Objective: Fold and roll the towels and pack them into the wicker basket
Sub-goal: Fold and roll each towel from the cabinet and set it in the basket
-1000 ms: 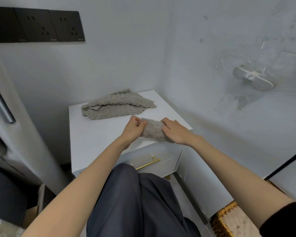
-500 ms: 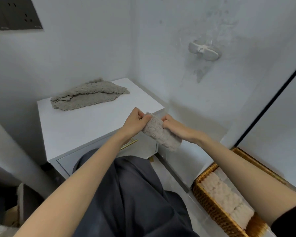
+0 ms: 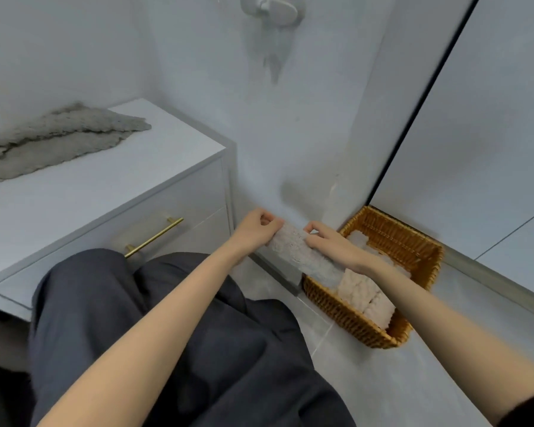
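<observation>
A rolled grey towel (image 3: 302,260) hangs in the air between both hands, just left of the wicker basket (image 3: 395,238). My left hand (image 3: 255,228) pinches its upper left end. My right hand (image 3: 333,246) grips it from the right, with the wrist over the basket. The basket stands on the floor in the corner and holds several rolled pale towels (image 3: 364,292). Another grey towel (image 3: 56,138) lies loosely folded on the white cabinet top (image 3: 111,186).
The cabinet has a drawer with a brass handle (image 3: 153,237) facing my knees. Dark trousers (image 3: 154,328) fill the lower middle. A white wall hook (image 3: 272,7) sits high on the wall. A glass panel with a black frame (image 3: 420,100) stands behind the basket.
Both hands carried the rolled towel off the cabinet top and down to the right, to beside the basket. The view swung right and down, bringing the basket fully into sight.
</observation>
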